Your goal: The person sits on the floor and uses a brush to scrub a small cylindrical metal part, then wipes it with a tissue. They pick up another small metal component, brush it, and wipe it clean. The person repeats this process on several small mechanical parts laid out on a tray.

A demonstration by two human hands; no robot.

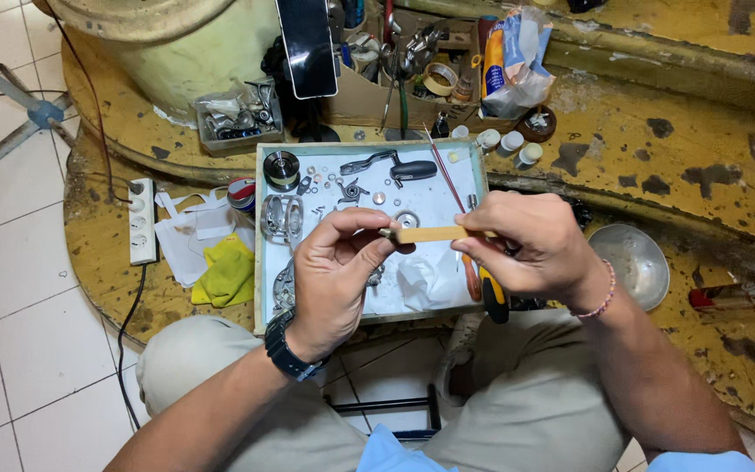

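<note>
Pinching a tiny part too small to identify, the left hand [334, 271] met the right hand [530, 249], whose fingers clamped a flat tan stick [430, 233]. Behind lay the parts tray [259, 227], its lower half hidden.

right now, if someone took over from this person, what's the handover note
Left hand: pinches a small part, too small to identify, against the end of the flat tan wooden stick.
Right hand: grips the stick's other end.
Both are held above the shallow pale-green tray, which holds a round black metal spool, a black-knobbed metal crank handle, small washers and gears.
Done: mechanism lies in pieces in the tray.
Left: reassembly not visible yet; an orange-handled screwdriver lies beneath the right hand.
</note>
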